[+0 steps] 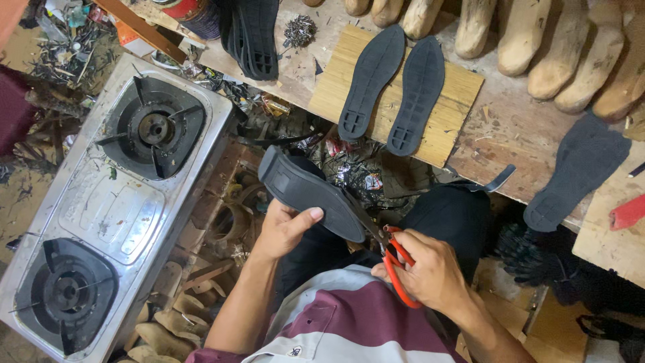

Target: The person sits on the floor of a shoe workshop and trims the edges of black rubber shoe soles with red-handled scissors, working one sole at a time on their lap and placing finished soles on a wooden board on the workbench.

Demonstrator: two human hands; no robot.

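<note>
Near the middle of the frame, the left hand (285, 228) grips a black shoe sole (310, 193), thumb laid across its flat face and fingers curled underneath. The sole's long axis runs diagonally, from its heel end at the upper left, above the hand, down to its narrower end at the lower right. That lower end meets the blades of a pair of scissors (393, 259) with red handles, which the right hand (430, 272) holds with fingers closed through the loops. The blades point up and to the left, roughly along the sole's edge, so the right hand sits just beside the sole's near end while the left hand supports its middle from below. How far the blades are parted is hard to tell, since the sole covers them.

Above, on the wooden surface (510, 128), a matching pair of soles (393, 87) lies side by side on a bamboo board (457, 101), well apart from the hands. Another dark sole (578, 171) lies at the right, and wooden shoe forms (537, 33) line the top edge. A two-burner gas stove (114, 202) fills the left of the frame.
</note>
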